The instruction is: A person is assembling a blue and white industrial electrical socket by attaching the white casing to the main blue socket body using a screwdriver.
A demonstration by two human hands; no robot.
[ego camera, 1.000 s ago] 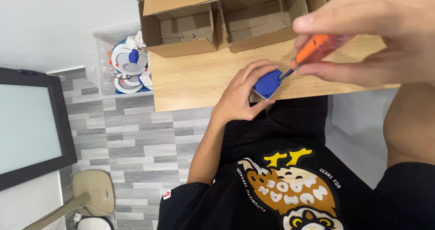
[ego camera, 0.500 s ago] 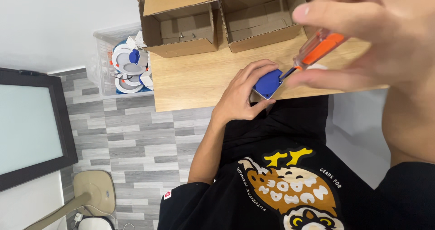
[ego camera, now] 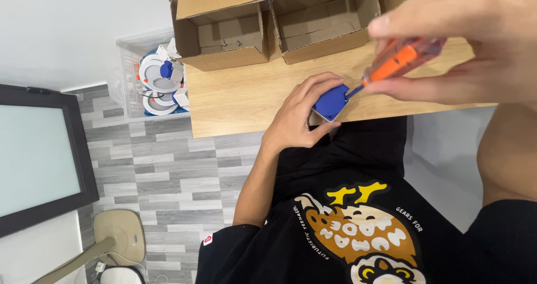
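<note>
Left hand (ego camera: 296,116) in closed grip around boxy blue plastic part (ego camera: 331,102); right hand (ego camera: 464,43) pinching translucent orange screwdriver (ego camera: 394,63).

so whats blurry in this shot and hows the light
Head view: the right hand and its orange screwdriver sit close to the lens and look soft; the left hand, blue part and wooden table are sharp. Light is even and soft, without glare.
</note>
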